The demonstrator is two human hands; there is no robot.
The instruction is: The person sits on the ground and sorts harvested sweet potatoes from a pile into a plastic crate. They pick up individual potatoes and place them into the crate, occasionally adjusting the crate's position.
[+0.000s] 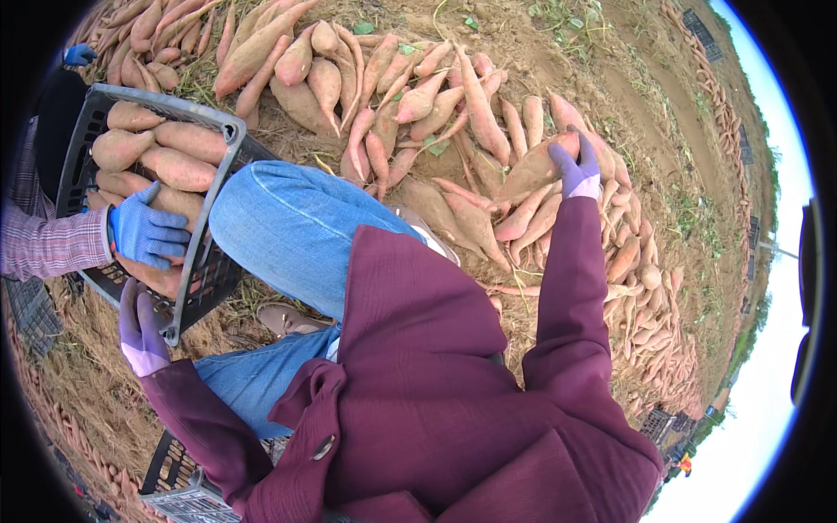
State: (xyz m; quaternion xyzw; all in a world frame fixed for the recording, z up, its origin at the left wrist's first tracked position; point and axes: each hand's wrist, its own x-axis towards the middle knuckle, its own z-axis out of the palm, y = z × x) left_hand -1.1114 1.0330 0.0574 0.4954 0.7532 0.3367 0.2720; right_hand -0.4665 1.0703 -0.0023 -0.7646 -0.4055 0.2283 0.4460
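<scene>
My right hand (577, 165), in a purple glove, grips a large sweet potato (537, 168) at the right end of a heap of sweet potatoes (418, 101). At the left, my left hand (140, 327), in a matching glove, is at the near side wall of a black plastic crate (189, 287); whether its fingers grip the crate cannot be told. Large sweet potatoes (180, 168) lie in the crate. Another person's blue-gloved hand (149, 225) rests on them.
A second crate (170, 464) stands at the lower left. Long rows of sweet potatoes (654, 327) run across the soil at the right. A co-worker's plaid sleeve (59, 245) reaches in from the left. My bent knee (261, 216) is beside the full crate.
</scene>
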